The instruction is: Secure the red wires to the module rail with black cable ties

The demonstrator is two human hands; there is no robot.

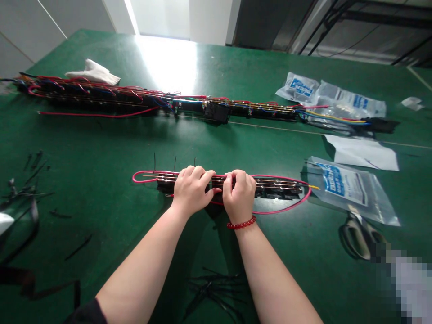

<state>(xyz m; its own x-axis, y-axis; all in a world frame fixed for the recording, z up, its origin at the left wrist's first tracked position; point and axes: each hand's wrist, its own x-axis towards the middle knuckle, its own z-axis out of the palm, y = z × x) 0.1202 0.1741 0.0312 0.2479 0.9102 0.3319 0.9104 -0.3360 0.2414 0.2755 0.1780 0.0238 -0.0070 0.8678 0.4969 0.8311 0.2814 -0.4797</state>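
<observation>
A short black component strip (276,188) with thin metal wires along it lies on the green table (101,162), ringed by a pink wire (290,204). My left hand (192,189) and my right hand (239,194) sit side by side over the strip's middle, fingers curled down onto it and its wires. A red bead bracelet (241,223) is on my right wrist. What the fingertips pinch is hidden under the hands.
A long wired assembly (151,101) with red, blue and yellow leads stretches across the far table. Plastic bags (347,189) lie right, scissors (357,234) near them, a white glove (92,72) far left. Black cable ties (212,288) and offcuts (30,180) are scattered near me.
</observation>
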